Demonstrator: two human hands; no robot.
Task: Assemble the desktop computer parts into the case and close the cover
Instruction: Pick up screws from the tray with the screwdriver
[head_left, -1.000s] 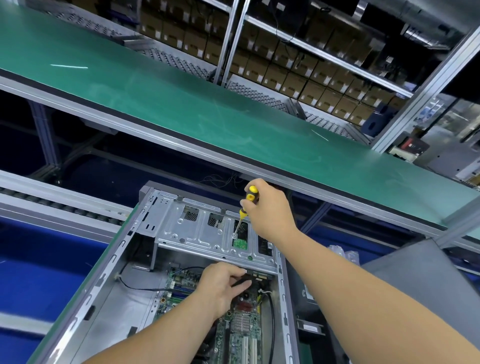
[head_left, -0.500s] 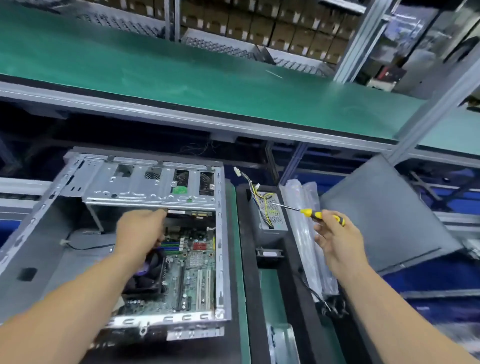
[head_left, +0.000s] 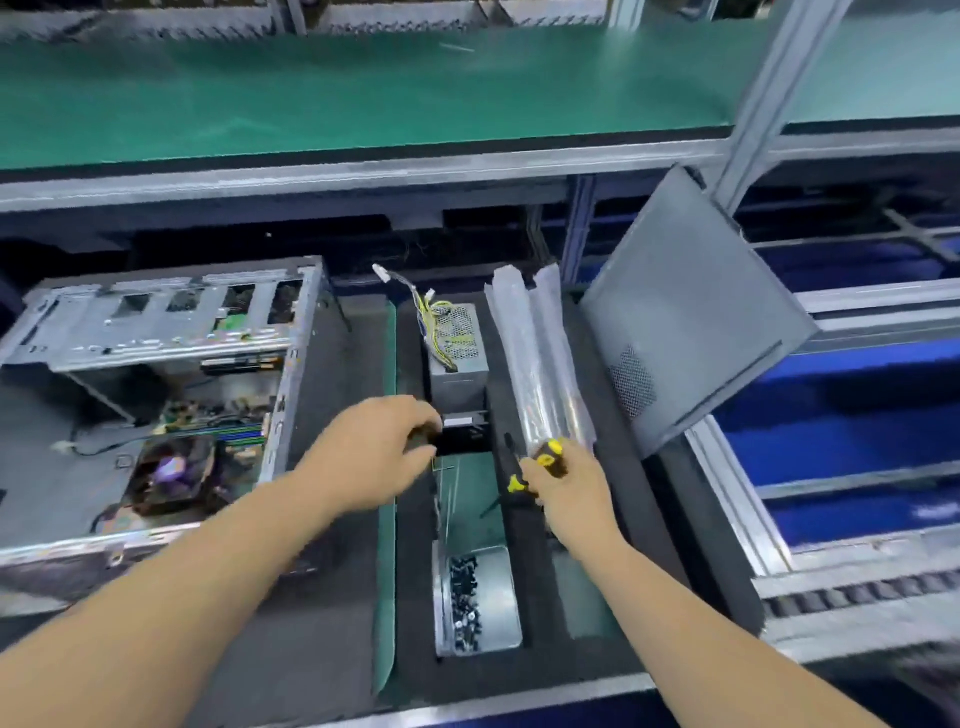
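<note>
left grip: left hand (head_left: 382, 449) curls around a small dark part (head_left: 423, 434), too blurred to name, to lift it.
right grip: right hand (head_left: 563, 488) holds the yellow-black screwdriver (head_left: 537, 462), kept ready.
case: open grey metal computer case (head_left: 156, 364) lies left of both grips, awaiting parts.
cover: grey metal side panel (head_left: 691, 322) leans beyond the right grip.

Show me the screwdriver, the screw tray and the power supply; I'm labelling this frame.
screwdriver (head_left: 551, 458): head view, on its yellow-black handle above the right hand.
screw tray (head_left: 501, 597): head view, on its bare metal floor.
power supply (head_left: 457, 338): head view, on its mesh top.
</note>
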